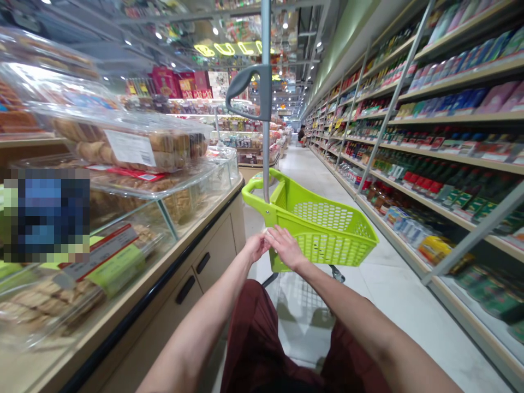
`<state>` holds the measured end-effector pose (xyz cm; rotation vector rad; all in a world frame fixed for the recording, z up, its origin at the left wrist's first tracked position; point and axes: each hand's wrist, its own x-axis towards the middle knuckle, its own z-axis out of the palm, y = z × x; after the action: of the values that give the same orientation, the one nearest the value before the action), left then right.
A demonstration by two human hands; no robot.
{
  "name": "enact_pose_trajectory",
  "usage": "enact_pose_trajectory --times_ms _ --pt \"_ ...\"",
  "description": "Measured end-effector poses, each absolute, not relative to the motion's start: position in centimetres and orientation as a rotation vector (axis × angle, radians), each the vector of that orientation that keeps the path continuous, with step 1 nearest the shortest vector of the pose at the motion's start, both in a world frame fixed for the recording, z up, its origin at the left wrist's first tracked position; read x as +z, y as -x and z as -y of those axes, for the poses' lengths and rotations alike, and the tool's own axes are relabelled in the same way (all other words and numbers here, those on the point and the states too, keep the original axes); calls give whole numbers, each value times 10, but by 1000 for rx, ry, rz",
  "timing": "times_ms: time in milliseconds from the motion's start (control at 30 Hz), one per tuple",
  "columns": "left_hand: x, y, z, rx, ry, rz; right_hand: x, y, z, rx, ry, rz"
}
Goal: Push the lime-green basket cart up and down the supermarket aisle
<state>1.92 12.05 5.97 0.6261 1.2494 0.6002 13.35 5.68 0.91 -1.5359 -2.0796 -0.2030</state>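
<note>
A lime green shopping basket on wheels [327,229] stands on the aisle floor right in front of me. Its grey pole with a grey handle [265,93] rises from the near rim. Both hands meet just before the basket's near rim, below the pole. My left hand [256,246] has its fingers curled in and touches the right hand. My right hand [284,246] lies over it with fingers bent, the fingertips pinched together around something small and pale that I cannot make out. The basket looks empty.
A glass bakery counter [164,218] with clear boxes of pastries [131,142] runs along my left, wooden cupboards below. Long shelves of packaged goods [429,164] line the right. The tiled aisle [311,169] stretches ahead, where a distant person crouches by the shelves.
</note>
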Motion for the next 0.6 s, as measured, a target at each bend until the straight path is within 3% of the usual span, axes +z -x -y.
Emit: enact_pose_trajectory --times_ms 200,467,600 --pt "62 -9 -145 667 -862 -1369 48 -149 -108 -288 1627 1942" --pt "21 9 -127 459 -1243 -1600 -24 -125 -80 -102 1717 2122" --pt "19 2 -123 429 -1455 -1614 -27 -129 -60 -31 1751 2136"
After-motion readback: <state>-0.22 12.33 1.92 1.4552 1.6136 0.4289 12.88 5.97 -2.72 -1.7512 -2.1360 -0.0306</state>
